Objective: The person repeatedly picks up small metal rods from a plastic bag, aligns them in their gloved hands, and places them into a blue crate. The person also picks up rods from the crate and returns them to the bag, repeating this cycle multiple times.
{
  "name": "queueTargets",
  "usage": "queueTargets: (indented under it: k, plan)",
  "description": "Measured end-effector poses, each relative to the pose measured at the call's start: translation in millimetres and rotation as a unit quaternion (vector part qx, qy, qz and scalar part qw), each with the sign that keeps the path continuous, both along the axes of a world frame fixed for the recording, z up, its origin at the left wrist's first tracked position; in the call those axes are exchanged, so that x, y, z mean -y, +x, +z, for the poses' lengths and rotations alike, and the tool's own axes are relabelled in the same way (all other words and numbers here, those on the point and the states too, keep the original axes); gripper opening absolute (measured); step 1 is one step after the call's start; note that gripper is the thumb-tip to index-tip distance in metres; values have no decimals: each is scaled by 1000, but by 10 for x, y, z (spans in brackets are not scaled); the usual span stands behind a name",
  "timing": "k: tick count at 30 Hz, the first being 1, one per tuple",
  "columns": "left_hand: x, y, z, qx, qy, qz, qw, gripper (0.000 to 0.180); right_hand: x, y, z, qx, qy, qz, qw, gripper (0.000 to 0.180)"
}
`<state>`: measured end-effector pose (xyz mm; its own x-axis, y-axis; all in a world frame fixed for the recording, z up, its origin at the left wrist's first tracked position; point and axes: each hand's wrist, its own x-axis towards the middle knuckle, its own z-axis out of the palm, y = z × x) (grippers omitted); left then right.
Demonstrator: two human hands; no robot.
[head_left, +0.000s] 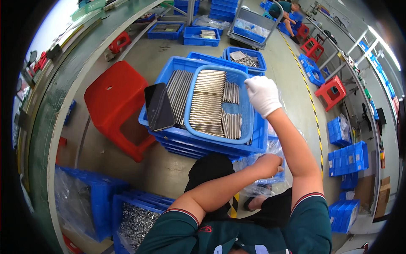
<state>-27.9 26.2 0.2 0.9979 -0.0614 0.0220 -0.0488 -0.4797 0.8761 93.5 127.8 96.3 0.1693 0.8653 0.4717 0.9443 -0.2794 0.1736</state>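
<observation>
Evidently, rods (206, 106) are kept in rows by the basket (232, 76) beside the right hand (263, 95).
Both it and the left hand (270, 165) are curled (anything held cannot be told).

A stack of blue crates (179, 149) stands on the floor (169, 173). The top crate (177, 134) carries long metal rods (179, 91) on the left and a light-blue basket (248, 112) to their right, with shorter rods (207, 103) laid inside in groups. A black phone (158, 106) rests at the left rim. On the floor, a red stool (111, 99) stands left, a trolley (250, 31) far off.
</observation>
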Motion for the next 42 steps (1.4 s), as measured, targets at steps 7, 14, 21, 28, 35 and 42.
queueTargets:
  k: [7,14,21,28,35,42]
  plan:
    - [43,45,-39,66,-17,0,998,20,1288,764,-417,-110,221,-79,966,12]
    - [216,123,82,32,-58,3,998,16,2832,1166,-1802,-323,-75,-390,859,24]
    - [394,279,-114,-20,-101,69,992,13,3906,986,-3345,-400,-263,-454,751,25]
    - [439,332,24,-96,-225,134,960,15,3820,796,-3505,-517,-253,-459,677,30]
    - [528,450,14,-126,-249,147,949,13,3739,849,-3977,-512,-216,-433,710,32]
    - [528,468,-21,-153,-242,145,947,13,3358,699,-4321,-542,-170,-437,698,32]
